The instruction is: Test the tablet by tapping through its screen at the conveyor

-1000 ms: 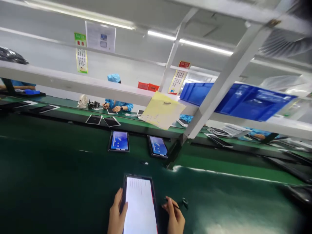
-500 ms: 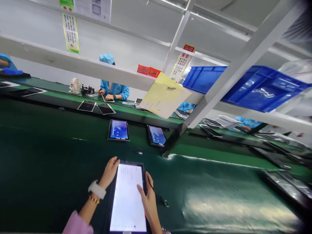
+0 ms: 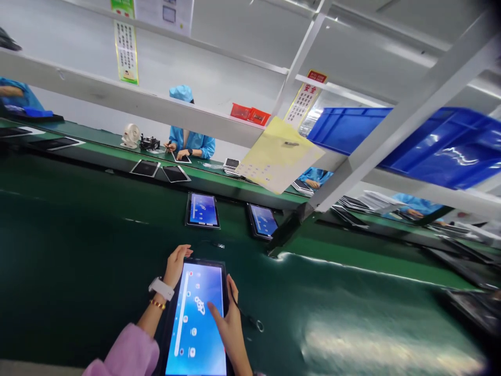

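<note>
A large tablet (image 3: 207, 282) lies in front of me, its lit screen showing a blue home page with app icons. My left hand (image 3: 176, 266) holds its upper left edge, the fingertips reaching past the corner. On the opposite side, my right hand (image 3: 229, 318) grips the right edge with its thumb over the screen; the fingers behind the edge are partly hidden. A thin dark cord (image 3: 246, 315) with a ring at its end runs out beside the right hand. Just beyond the tablet, a small cable plug (image 3: 218, 245) rests on the green bench (image 3: 97, 250).
Two lit tablets, one on the left (image 3: 202, 210) and another on the right (image 3: 263, 221), stand beyond. A slanting post (image 3: 289, 230) meets the bench near them. Blue bins (image 3: 348, 128) and a hanging yellow sheet (image 3: 279, 154) are overhead. Co-workers in blue sit across.
The held tablet's screen has gone from a white page to the blue home page. The view has shifted slightly left; both hands stay on the tablet.
</note>
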Available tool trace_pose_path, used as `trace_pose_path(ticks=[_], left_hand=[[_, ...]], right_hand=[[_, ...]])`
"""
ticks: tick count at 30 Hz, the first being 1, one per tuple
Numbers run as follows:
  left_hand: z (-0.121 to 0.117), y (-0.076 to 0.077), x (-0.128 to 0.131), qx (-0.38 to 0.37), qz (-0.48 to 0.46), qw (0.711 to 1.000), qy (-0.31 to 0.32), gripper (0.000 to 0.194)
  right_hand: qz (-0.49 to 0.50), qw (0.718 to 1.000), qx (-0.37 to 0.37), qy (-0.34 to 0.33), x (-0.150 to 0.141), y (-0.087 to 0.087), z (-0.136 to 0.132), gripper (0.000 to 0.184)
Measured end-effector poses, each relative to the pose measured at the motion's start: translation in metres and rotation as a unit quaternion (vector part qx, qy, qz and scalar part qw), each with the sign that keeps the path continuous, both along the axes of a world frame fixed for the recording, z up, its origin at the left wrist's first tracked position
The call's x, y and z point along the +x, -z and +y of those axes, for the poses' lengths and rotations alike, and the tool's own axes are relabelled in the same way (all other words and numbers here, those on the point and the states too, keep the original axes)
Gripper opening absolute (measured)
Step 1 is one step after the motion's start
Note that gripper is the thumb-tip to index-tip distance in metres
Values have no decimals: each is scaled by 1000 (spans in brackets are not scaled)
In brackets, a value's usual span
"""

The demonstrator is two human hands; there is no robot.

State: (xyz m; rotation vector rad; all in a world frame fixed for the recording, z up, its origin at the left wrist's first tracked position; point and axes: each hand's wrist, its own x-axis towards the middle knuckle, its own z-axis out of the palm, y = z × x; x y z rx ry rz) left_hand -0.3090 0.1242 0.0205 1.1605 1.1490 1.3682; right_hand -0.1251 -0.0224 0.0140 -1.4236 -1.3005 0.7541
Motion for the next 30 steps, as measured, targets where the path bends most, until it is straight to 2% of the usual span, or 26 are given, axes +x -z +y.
trace_pose_path(ticks=[2, 5, 9, 16, 21, 24, 27, 30], left_hand=[[0, 0, 0, 1, 1, 1000, 2, 50], [-1, 0, 0, 2, 8, 1000, 6, 50], [-2, -2, -1, 1, 15, 1000, 12, 53], [-7, -15, 1, -14, 45, 998, 29, 50], [-13, -19, 2, -26, 65, 997, 29, 51], [-36, -11, -7, -42, 60, 997, 22, 70], [-74, 0, -16, -69, 53, 995, 39, 79], [-108, -1, -13, -64, 104, 992, 44, 89]], right_hand=[[15, 1000, 6, -7, 3, 1, -1, 71], [97, 995, 15, 6, 6, 1, -4, 52], [166, 985, 7, 34, 5, -1, -5, 51], [128, 992, -5, -4, 0, -6, -6, 59], [43, 999, -10, -27, -2, -10, -5, 71], [37, 999, -18, -19, -2, -10, -4, 71], [61, 998, -30, -12, -2, -9, -3, 70], [68, 997, -13, -18, -1, -8, -2, 68]])
